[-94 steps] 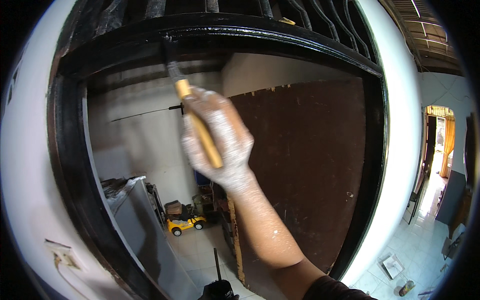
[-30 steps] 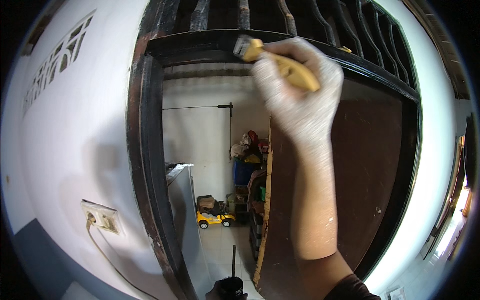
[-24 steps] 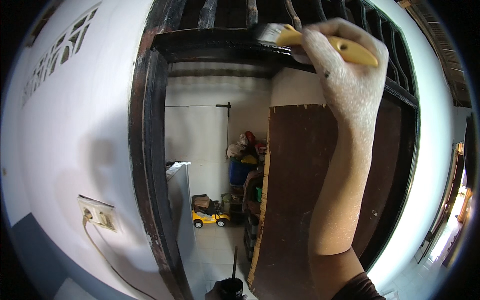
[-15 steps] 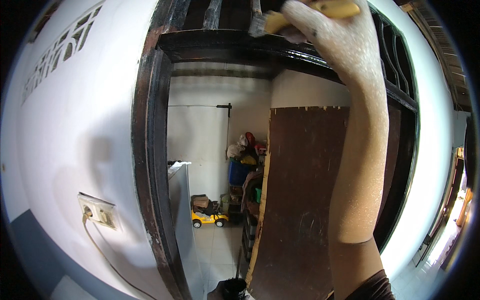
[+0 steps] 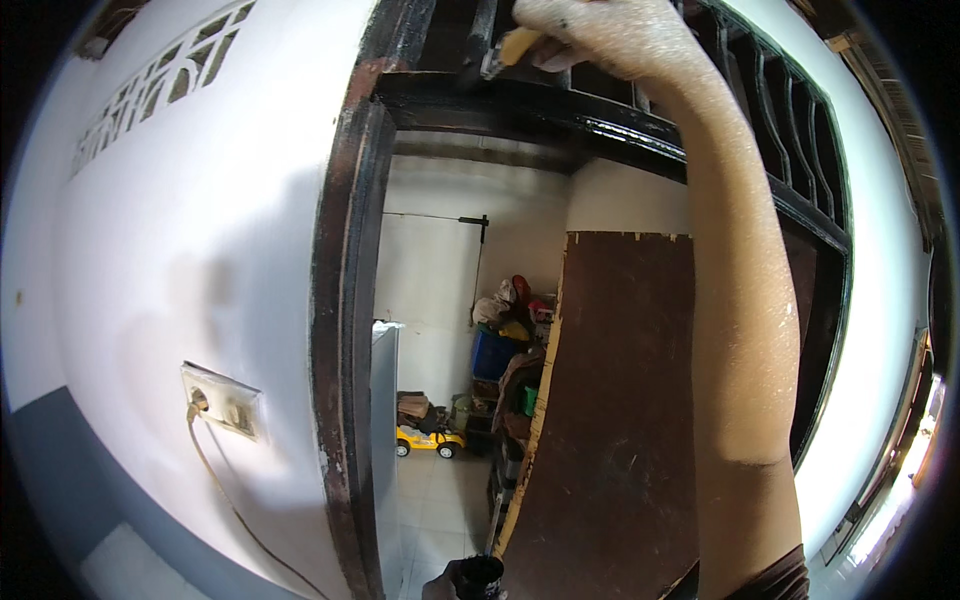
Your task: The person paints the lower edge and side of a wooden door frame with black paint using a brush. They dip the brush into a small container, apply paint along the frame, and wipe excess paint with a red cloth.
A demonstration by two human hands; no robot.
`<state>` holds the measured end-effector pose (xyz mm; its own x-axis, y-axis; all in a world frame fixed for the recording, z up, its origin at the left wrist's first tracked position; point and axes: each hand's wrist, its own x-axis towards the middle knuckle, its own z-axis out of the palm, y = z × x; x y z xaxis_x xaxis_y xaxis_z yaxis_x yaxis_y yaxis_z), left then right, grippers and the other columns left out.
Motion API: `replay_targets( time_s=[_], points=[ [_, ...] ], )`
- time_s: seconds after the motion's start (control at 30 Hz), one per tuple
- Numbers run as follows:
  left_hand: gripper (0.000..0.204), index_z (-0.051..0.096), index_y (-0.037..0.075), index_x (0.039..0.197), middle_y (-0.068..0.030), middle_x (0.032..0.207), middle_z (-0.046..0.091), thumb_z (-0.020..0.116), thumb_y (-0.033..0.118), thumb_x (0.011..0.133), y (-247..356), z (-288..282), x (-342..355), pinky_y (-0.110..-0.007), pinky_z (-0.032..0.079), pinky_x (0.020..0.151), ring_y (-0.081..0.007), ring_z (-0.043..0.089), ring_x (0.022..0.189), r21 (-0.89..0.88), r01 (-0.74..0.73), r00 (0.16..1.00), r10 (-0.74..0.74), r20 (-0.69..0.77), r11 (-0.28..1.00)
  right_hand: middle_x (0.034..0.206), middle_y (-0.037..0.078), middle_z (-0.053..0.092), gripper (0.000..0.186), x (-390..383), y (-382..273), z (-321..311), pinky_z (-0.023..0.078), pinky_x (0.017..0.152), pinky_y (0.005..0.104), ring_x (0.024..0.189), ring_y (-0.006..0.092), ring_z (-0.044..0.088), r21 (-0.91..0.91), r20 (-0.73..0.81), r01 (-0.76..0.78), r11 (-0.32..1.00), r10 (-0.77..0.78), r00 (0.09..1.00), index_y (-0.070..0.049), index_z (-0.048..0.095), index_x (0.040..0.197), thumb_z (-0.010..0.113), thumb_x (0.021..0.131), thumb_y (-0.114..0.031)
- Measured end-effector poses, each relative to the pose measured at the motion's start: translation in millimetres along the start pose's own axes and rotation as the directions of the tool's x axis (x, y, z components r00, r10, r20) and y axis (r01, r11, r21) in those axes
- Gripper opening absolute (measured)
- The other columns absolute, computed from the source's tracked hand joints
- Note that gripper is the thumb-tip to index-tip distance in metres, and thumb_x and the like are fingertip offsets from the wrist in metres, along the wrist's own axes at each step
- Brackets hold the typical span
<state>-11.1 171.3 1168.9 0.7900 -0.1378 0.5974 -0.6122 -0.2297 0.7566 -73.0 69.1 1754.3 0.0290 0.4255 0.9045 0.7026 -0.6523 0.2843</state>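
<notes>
My right hand is raised to the top of the picture and grips a paintbrush with a yellowish handle. Its bristles rest against the black top beam of a door frame, under a grille of black bars. The frame's left post is black with worn, bare patches. My forearm is speckled with pale paint. At the lower edge only a sliver of my left hand shows, wrapped around a small black can.
A brown board leans in the doorway. Beyond it is a room with a yellow toy car, a blue container and piled items. A wall socket with a hanging cable sits on the white wall to the left.
My right hand has lifted the brush higher, from the front of the top beam up to the picture's top edge. The view has swung slightly right and closer to the frame.
</notes>
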Motion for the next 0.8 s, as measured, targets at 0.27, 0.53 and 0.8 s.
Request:
replay_targets(
  time_s=[0.27,0.53,0.8],
  points=[
    [0.060,0.067,0.008,0.133,-0.0102,0.117,0.078,0.090,0.023,0.080,6.6,-0.7,-4.6,-0.037,0.062,0.088,-0.0239,0.077,0.103,-0.035,0.068,0.997,-0.069,-0.020,0.997,0.073,0.015,0.076,0.029,28.5,-16.3,29.9,0.061,0.064,0.0326,0.066,0.0189,0.074,0.050,-0.005,-0.049,0.998,0.050,0.999,0.007,0.075,0.085,0.079,0.084,-0.021],
    [0.067,0.066,0.009,0.135,-0.0100,0.121,0.078,0.095,0.034,0.080,6.3,-6.2,-8.4,-0.037,0.062,0.091,-0.0264,0.077,0.104,-0.118,0.097,0.995,-0.097,0.000,0.988,0.068,0.014,0.074,0.028,36.7,-18.6,22.6,0.060,0.061,0.0359,0.063,0.0183,0.073,-0.013,0.181,0.097,0.995,-0.093,0.979,0.008,0.075,0.080,0.077,0.086,-0.019],
    [0.067,0.066,0.007,0.134,-0.0094,0.117,0.078,0.096,0.033,0.080,4.2,-3.0,-12.1,-0.037,0.062,0.090,-0.0229,0.076,0.099,-0.095,0.052,0.998,-0.054,-0.014,0.994,0.070,0.014,0.075,0.025,33.2,-6.5,23.6,0.060,0.058,0.0327,0.063,0.0178,0.073,0.070,0.113,0.059,0.996,-0.067,0.991,0.008,0.075,0.079,0.077,0.086,-0.016]
  ],
)
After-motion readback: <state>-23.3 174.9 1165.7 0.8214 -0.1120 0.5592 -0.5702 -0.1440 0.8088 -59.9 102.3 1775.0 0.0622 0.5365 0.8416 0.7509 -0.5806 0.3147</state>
